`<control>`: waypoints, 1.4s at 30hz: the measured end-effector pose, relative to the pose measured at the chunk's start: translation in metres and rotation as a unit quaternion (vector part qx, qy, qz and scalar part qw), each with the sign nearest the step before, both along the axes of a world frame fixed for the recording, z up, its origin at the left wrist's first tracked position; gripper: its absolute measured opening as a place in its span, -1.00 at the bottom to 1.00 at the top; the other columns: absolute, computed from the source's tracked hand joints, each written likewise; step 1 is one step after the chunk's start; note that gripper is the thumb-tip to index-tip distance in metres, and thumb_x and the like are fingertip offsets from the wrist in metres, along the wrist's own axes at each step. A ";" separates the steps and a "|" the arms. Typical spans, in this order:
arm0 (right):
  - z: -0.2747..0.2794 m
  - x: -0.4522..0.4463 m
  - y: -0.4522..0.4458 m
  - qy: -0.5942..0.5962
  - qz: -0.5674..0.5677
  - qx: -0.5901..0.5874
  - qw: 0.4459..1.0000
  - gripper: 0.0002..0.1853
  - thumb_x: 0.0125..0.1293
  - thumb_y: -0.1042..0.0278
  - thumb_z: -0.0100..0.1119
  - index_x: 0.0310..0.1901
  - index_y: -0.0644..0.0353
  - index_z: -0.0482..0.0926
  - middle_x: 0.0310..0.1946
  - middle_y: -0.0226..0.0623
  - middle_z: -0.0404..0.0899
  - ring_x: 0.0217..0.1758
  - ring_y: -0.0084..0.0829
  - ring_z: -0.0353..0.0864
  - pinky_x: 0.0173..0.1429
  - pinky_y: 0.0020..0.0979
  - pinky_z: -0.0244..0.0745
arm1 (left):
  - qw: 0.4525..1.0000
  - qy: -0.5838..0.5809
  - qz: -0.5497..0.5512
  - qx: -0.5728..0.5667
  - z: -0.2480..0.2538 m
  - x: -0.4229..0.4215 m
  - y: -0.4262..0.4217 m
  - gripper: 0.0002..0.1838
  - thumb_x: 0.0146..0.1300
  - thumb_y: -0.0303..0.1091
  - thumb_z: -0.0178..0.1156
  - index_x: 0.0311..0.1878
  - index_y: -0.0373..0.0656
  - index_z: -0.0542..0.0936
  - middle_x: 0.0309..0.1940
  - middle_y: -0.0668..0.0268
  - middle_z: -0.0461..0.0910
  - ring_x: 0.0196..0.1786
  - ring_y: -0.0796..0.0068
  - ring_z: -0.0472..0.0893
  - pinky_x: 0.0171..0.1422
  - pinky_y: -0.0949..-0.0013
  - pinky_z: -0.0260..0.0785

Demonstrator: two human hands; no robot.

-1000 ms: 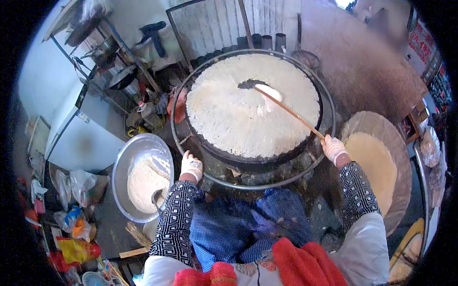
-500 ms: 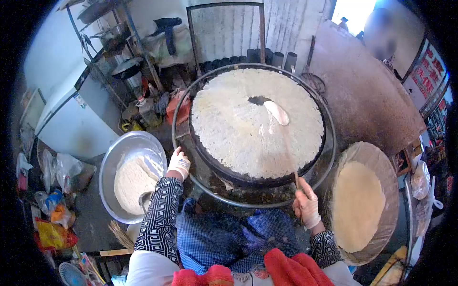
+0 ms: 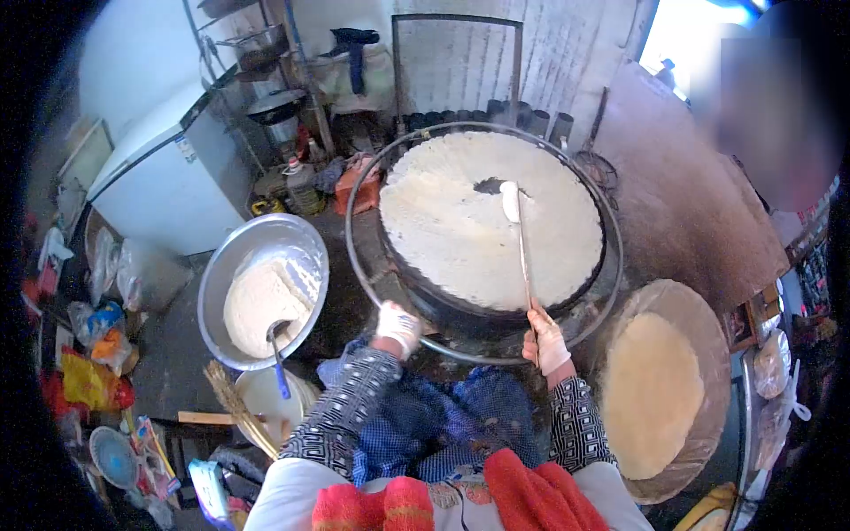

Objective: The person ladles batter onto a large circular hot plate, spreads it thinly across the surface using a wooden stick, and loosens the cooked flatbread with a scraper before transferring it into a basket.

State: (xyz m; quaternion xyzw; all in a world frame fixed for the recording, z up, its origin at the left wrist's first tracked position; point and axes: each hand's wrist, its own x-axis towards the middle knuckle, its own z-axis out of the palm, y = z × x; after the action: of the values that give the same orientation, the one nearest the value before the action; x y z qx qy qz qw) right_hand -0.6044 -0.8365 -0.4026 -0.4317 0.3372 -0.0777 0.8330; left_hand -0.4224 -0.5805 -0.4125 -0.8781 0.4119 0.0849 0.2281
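Compared with the last frame, your left hand [image 3: 399, 327] has come round the metal ring [image 3: 348, 228] to its near left part, and it is closed on the ring there. Your right hand [image 3: 546, 343] still grasps the wooden spreader [image 3: 523, 257] by its near end, but the handle now runs more directly away from you. Its pale blade [image 3: 510, 202] rests on the batter [image 3: 443, 239], just right of the dark patch [image 3: 487, 186] near the middle of the griddle [image 3: 398, 270]. With your left arm shifted, you can see the blue ladle handle [image 3: 282, 378] and the bucket [image 3: 262, 389] more fully

Left of the ring you have the steel bowl [image 3: 232, 252] of dough [image 3: 257, 305]; on the near right, the lined basket [image 3: 715, 394] holds a pale layer [image 3: 655, 394]. The ring's near side lies between your body and the griddle

The ring hides your left fingers' undersides from view, your left sleeve [image 3: 341, 411] overlaps the bucket's edge, and the person [image 3: 770, 115] at the far right is blurred
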 end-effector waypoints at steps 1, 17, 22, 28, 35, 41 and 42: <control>0.002 0.004 0.001 0.000 0.003 0.000 1.000 -0.57 0.38 0.19 0.19 0.27 -0.29 0.44 -0.75 -0.45 0.28 -0.83 -0.54 0.12 -0.73 -0.40 0.08 | 1.000 0.017 -0.003 -0.017 0.003 -0.026 -0.013 -0.75 0.23 -0.13 0.16 -0.18 0.02 0.74 -0.30 0.34 0.73 -0.19 0.33 0.69 -0.05 0.16 0.33; 0.004 0.030 0.084 -0.043 -0.009 0.015 0.999 -0.52 0.42 0.20 0.13 0.36 -0.22 0.38 -0.75 -0.45 0.38 -0.85 -0.54 0.27 -0.81 -0.43 0.22 | 0.839 0.097 0.155 -0.513 0.019 -0.160 0.157 -0.67 0.32 -0.25 0.15 0.08 -0.18 0.53 -0.38 0.01 0.64 -0.23 -0.01 0.65 -0.10 0.02 0.48; 0.002 0.032 0.122 -0.045 -0.014 0.044 0.998 -0.51 0.39 0.12 0.18 0.34 -0.37 0.39 -0.73 -0.47 0.37 -0.82 -0.53 0.30 -0.78 -0.37 0.29 | 0.837 -0.062 0.317 -0.442 0.020 -0.112 0.224 -0.49 0.30 -0.23 0.17 0.28 -0.14 0.38 0.06 -0.04 0.52 0.18 -0.07 0.47 0.24 -0.03 0.34; 0.010 -0.002 0.113 -0.121 -0.073 0.055 0.988 -0.51 0.43 0.18 0.09 0.38 -0.24 0.35 -0.77 -0.49 0.27 -0.84 -0.58 0.18 -0.75 -0.48 0.16 | 0.777 0.082 0.590 -0.203 -0.047 -0.032 0.287 -0.32 0.30 -0.11 0.13 0.40 -0.18 0.18 0.35 -0.08 0.31 0.33 -0.11 0.40 0.33 -0.08 0.31; 0.000 -0.060 0.138 -0.081 -0.182 0.020 0.980 -0.51 0.43 0.28 0.10 0.38 -0.08 0.34 -0.75 -0.50 0.36 -0.83 -0.60 0.28 -0.79 -0.48 0.20 | 0.784 0.002 0.595 -0.176 -0.095 -0.028 0.343 -0.60 0.36 -0.29 0.01 0.20 -0.23 0.37 0.10 -0.03 0.54 0.06 0.02 0.63 0.08 0.09 0.54; 0.007 -0.054 0.109 -0.065 -0.065 0.029 0.995 -0.58 0.42 0.19 0.13 0.29 -0.25 0.45 -0.72 -0.45 0.38 -0.79 -0.55 0.24 -0.70 -0.43 0.17 | 0.489 0.078 0.637 -0.591 -0.059 -0.085 0.315 -0.53 0.38 -0.30 0.01 0.34 -0.04 0.31 -0.29 0.28 0.51 -0.47 0.44 0.55 -0.51 0.28 0.41; 0.009 -0.053 0.105 -0.061 -0.055 0.025 0.996 -0.59 0.42 0.20 0.14 0.28 -0.25 0.46 -0.71 -0.45 0.39 -0.79 -0.54 0.23 -0.70 -0.43 0.17 | 0.402 0.115 0.633 -0.652 -0.053 -0.091 0.313 -0.53 0.38 -0.31 0.02 0.35 -0.01 0.30 -0.37 0.34 0.47 -0.56 0.51 0.48 -0.61 0.35 0.34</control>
State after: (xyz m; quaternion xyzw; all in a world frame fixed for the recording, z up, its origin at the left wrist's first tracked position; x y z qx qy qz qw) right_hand -0.6579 -0.7317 -0.3938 -0.3861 0.3104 -0.1408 0.8572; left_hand -0.5130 -0.2672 -0.4657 -0.7525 -0.3088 0.0109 -0.5815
